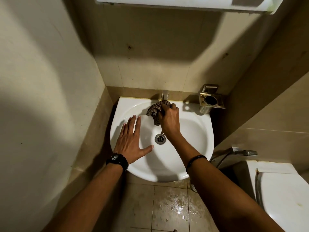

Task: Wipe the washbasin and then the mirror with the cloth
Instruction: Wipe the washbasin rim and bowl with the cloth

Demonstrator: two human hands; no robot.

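1. Two hands work over the white washbasin (197, 131): the right hand (168, 119) is clenched around a bunched checked cloth (154, 111) at the back of the bowl, just below the tap (165, 94); the left hand (132, 139) lies flat, fingers spread, on the left rim.
2. Likely risk: the cloth's hanging tail may drag towards the drain (160, 138) and snag.
3. The bunched cloth covers little surface, so patches may be missed.
4. The floor tiles (172, 205) below look wet; footing may slip when reaching up for the mirror.
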